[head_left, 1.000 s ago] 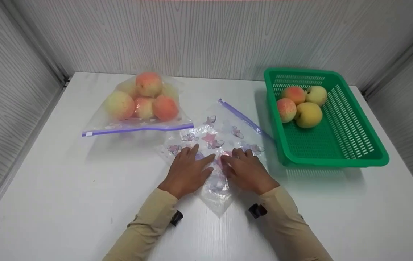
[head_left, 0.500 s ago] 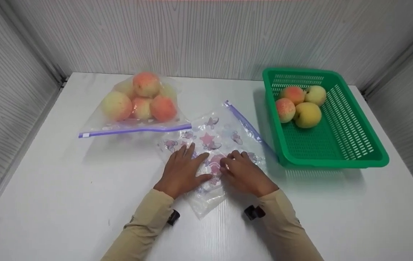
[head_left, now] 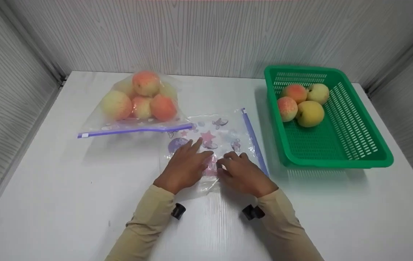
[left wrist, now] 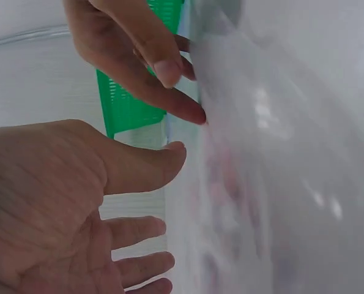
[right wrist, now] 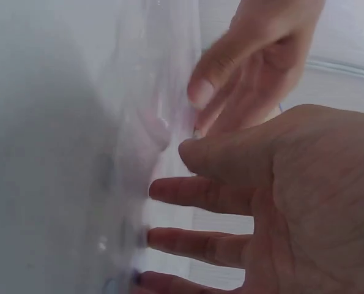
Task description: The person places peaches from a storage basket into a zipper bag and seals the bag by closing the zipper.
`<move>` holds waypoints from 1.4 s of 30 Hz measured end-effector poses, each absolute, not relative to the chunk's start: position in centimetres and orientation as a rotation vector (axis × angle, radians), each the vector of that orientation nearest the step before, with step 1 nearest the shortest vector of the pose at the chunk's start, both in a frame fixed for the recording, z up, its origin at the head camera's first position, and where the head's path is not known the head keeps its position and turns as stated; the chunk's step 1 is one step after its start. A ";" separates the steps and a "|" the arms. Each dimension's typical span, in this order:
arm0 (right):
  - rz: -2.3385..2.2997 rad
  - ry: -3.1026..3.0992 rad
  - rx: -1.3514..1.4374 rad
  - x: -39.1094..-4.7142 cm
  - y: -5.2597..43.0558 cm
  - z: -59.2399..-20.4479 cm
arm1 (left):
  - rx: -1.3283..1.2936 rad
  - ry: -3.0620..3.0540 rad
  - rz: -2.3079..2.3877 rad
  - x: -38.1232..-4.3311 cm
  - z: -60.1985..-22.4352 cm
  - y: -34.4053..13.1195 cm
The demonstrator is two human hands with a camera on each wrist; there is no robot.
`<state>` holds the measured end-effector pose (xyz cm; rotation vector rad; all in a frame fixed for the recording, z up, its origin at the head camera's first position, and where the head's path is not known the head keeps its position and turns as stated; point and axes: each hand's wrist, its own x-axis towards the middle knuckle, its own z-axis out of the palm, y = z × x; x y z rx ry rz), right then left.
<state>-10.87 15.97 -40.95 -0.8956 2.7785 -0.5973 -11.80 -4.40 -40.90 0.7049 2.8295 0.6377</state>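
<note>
A flat clear zip bag [head_left: 228, 137] printed with pink and purple figures lies in the middle of the table, its purple zip strip [head_left: 253, 141] to the right. My left hand [head_left: 186, 166] rests on its lower left part, fingers extended and slightly spread. Close beside it, my right hand [head_left: 244, 174] touches the bag with its fingertips. In the left wrist view, the thumb and fingers of my left hand [left wrist: 65, 202] stand apart with nothing between them. The right wrist view has the fingers of my right hand [right wrist: 279, 196] reaching straight to the plastic [right wrist: 126, 153].
At the back left, a filled zip bag [head_left: 97, 116] holds several peaches [head_left: 146, 83], its purple zip [head_left: 137, 130] overlapping the flat bag's edge. On the right stands a green basket [head_left: 337, 159] with several fruits [head_left: 309, 114] in it. Walls [head_left: 206, 36] border the white table [head_left: 65, 210].
The flat bag has turned anticlockwise under both hands. Its zip strip now stands steeper, and its near corner has drawn back from the front. The filled bag has shifted slightly left in view.
</note>
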 end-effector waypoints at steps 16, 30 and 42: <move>-1.283 2.757 -0.013 -14.1 20.1 -40.5 | 0.980 2.765 0.662 -11.2 -42.9 1.4; -1.460 2.445 0.293 -15.0 21.0 -42.1 | 1.027 2.804 0.570 -11.2 -43.7 2.1; -1.477 2.461 0.280 -14.9 21.3 -42.0 | 1.016 2.720 0.655 -11.5 -43.1 1.5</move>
